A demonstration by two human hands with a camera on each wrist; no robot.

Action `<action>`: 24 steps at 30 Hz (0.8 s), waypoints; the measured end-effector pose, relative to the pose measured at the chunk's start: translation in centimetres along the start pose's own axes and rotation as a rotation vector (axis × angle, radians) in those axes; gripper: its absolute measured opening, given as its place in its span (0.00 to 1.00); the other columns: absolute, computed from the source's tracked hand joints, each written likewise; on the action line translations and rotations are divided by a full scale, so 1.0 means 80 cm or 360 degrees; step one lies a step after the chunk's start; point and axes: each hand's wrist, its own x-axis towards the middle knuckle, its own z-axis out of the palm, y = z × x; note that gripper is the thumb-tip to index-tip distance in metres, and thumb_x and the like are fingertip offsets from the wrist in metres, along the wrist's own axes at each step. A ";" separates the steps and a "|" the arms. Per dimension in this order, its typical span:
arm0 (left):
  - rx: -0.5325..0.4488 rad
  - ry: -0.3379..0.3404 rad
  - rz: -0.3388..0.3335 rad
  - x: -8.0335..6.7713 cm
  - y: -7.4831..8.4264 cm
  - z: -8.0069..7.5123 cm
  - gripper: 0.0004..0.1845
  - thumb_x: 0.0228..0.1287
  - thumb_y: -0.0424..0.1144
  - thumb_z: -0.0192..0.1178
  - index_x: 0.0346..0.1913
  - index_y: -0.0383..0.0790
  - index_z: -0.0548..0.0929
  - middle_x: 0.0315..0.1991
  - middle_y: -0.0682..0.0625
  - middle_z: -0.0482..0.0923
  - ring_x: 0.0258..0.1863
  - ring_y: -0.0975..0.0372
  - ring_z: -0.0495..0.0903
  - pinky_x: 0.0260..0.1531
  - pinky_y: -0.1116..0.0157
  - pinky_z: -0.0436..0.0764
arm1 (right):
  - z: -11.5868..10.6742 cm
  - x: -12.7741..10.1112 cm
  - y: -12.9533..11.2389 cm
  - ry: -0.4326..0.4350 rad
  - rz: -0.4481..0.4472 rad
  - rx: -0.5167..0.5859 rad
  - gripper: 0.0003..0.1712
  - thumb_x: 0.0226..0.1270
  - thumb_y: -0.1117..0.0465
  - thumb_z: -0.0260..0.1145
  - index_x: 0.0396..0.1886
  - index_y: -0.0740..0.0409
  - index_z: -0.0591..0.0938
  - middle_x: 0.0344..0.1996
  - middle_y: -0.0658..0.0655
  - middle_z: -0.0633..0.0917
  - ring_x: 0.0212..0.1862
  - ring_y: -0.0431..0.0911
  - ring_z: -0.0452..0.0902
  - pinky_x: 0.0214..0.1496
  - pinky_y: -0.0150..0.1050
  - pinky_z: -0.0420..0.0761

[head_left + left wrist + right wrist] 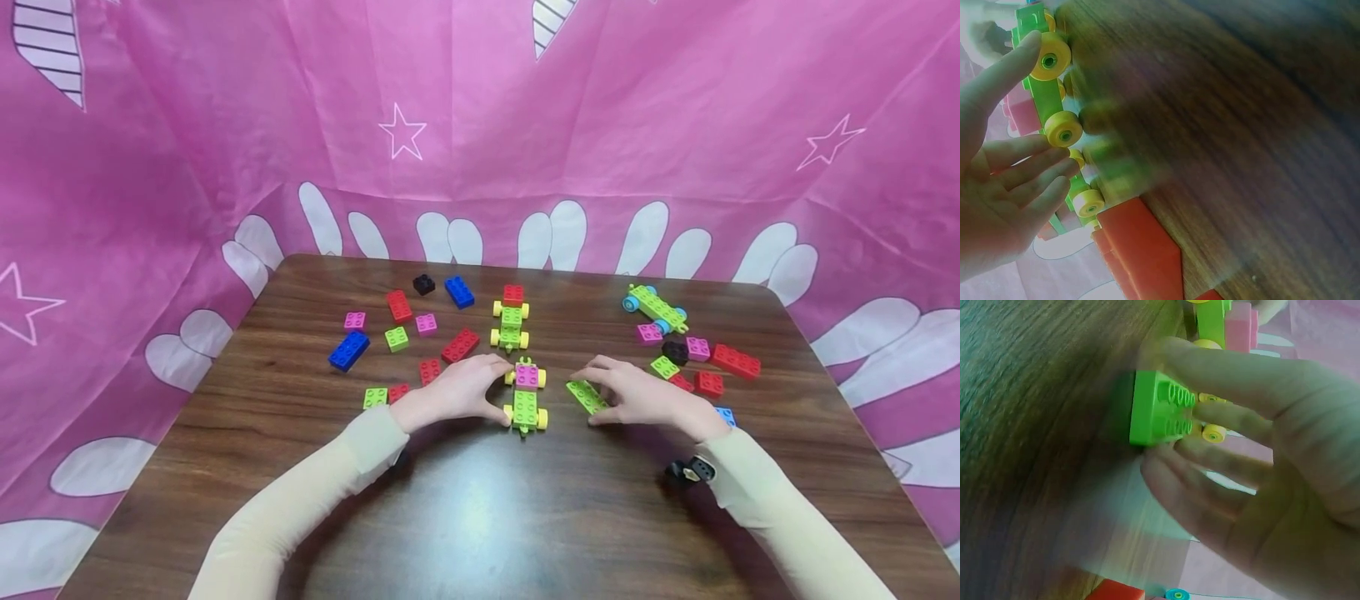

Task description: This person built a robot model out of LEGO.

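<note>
My left hand (468, 389) is beside a lime-green toy car (525, 408) with yellow wheels, which bears a pink brick (527, 377) toward its far end. The thumb is at the near left wheel (1052, 57), and nearly straight fingers reach the other wheel (1063, 129) on that side. To the right, my right hand (645, 396) pinches a long green brick (585, 397) between thumb and fingertips. Its studs (1179, 397) show between them, close over the table. A second yellow-wheeled car (512, 321), with a red brick on its far end, stands just beyond the first.
Several loose bricks lie left, among them a blue brick (349, 351) and a red brick (461, 345) near my left hand. A blue-wheeled car (657, 308) and more bricks, including a long red brick (736, 360), lie right. A pink curtain (480, 100) hangs behind the wooden table (360, 533).
</note>
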 end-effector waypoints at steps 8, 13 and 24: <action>-0.0002 0.0026 0.0036 0.000 -0.001 -0.001 0.45 0.49 0.58 0.75 0.66 0.34 0.74 0.64 0.43 0.77 0.66 0.54 0.75 0.66 0.56 0.75 | -0.001 -0.005 -0.002 -0.0128 -0.0027 0.0032 0.40 0.53 0.72 0.75 0.67 0.63 0.72 0.64 0.63 0.74 0.42 0.42 0.75 0.43 0.34 0.83; 0.0001 0.0012 0.0025 0.002 -0.002 0.000 0.46 0.50 0.58 0.75 0.67 0.35 0.74 0.65 0.44 0.77 0.67 0.54 0.74 0.67 0.57 0.75 | 0.002 -0.002 0.000 -0.0073 0.0026 -0.0031 0.37 0.53 0.70 0.76 0.65 0.64 0.75 0.55 0.59 0.79 0.39 0.42 0.75 0.40 0.31 0.81; -0.0064 0.0012 0.0010 -0.002 -0.003 0.003 0.46 0.50 0.58 0.75 0.68 0.35 0.73 0.66 0.44 0.76 0.67 0.55 0.74 0.67 0.57 0.74 | 0.003 -0.002 -0.004 -0.0025 0.0027 -0.0100 0.34 0.54 0.61 0.77 0.61 0.64 0.78 0.53 0.61 0.81 0.49 0.49 0.81 0.51 0.48 0.85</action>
